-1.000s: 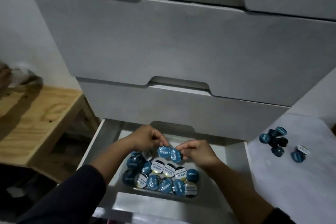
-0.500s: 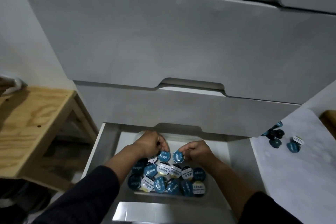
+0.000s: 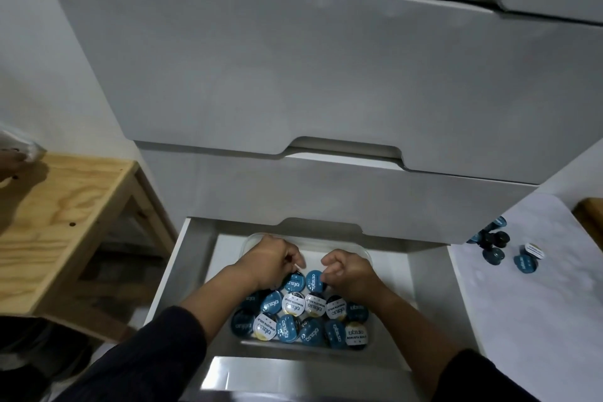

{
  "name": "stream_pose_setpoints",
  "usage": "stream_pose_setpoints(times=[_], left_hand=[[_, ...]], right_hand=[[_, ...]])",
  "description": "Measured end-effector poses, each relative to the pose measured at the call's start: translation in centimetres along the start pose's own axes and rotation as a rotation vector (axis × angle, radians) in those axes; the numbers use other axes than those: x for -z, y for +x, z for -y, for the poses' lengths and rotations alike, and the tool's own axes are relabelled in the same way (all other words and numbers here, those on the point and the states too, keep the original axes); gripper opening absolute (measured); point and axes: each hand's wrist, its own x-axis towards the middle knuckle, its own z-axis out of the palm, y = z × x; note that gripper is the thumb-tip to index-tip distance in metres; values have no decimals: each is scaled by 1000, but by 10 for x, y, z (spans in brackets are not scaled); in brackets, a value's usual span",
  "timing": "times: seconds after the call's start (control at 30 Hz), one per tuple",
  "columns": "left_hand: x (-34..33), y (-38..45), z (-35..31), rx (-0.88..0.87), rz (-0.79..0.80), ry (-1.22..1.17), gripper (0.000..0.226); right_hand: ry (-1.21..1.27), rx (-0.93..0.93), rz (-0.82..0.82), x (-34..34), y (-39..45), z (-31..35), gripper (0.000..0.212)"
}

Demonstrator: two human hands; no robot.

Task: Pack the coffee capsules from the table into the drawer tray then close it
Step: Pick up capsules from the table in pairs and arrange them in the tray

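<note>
- While the white counter right of the hands carries loose capsules, the tray sits in the open drawer.
- Left hand and right hand, curled, each pinch a blue capsule beside tray capsules.

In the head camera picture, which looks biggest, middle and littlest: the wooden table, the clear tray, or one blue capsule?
1. Wooden table, biggest, though partly cut off at the edge.
2. Clear tray, middle.
3. One blue capsule, littlest.
No close calls here.
</note>
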Motion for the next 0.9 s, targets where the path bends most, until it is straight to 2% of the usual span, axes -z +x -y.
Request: stream_pose_setpoints(times=[0.23, 0.33, 0.43, 0.67, 0.77, 0.9], left_hand=[[-6, -41, -24, 81, -131, 161, 34], [-16, -57, -36, 138, -276, 152, 37], [-24, -73, -51, 163, -399, 138, 37], [-42, -91, -83, 212, -477, 236, 59], [-53, -90, -100, 212, -471, 244, 73], [-69, -82, -134, 178, -533, 209, 71]], right_hand=[[-381, 196, -81, -15, -20, 15, 46], [-562, 351, -277, -23, -36, 18, 36], [-577, 486, -408, -29, -50, 14, 30], [-716, 410, -452, -17, -76, 13, 45], [-708, 386, -438, -3, -85, 8, 41], [-685, 398, -532, 28, -97, -15, 39]])
